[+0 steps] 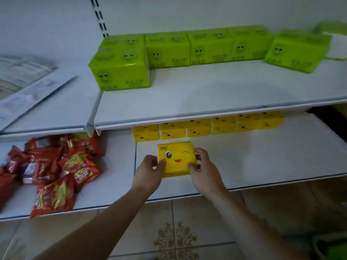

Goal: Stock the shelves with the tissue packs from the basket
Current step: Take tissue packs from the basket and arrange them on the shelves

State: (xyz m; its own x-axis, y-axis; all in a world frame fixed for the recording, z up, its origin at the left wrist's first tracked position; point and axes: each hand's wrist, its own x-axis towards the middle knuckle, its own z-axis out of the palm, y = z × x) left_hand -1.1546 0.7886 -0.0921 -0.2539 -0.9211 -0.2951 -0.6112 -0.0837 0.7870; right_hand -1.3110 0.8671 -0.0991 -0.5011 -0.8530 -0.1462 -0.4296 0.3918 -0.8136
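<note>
Fingers (161,165) of both hands grip a yellow winking-face tissue pack (176,159).

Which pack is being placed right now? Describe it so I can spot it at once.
Find the lower shelf, under the shelf of green packs. In front of the back row of yellow packs sits one yellow pack, held between the left hand and right hand. It alone stands forward of the row, showing a winking face.
</note>
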